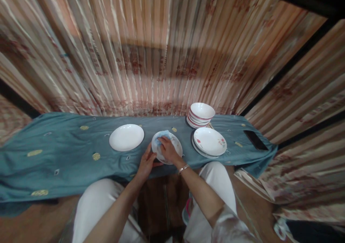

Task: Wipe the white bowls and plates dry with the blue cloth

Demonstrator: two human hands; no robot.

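Note:
A white plate with a floral edge is tilted up a little at the near side of the table. My left hand grips its left rim, thumb on top and fingers underneath. My right hand presses a light blue cloth against the plate's upper face, its fingers closed over the cloth. To the left of my hands lies a plain white oval-looking plate. On the right is a short stack of white plates with red flowers.
Behind the flowered plates stands a stack of white bowls with red rims. A dark phone lies at the table's right end. The teal patterned cloth covers the table, and a pleated curtain hangs close behind it.

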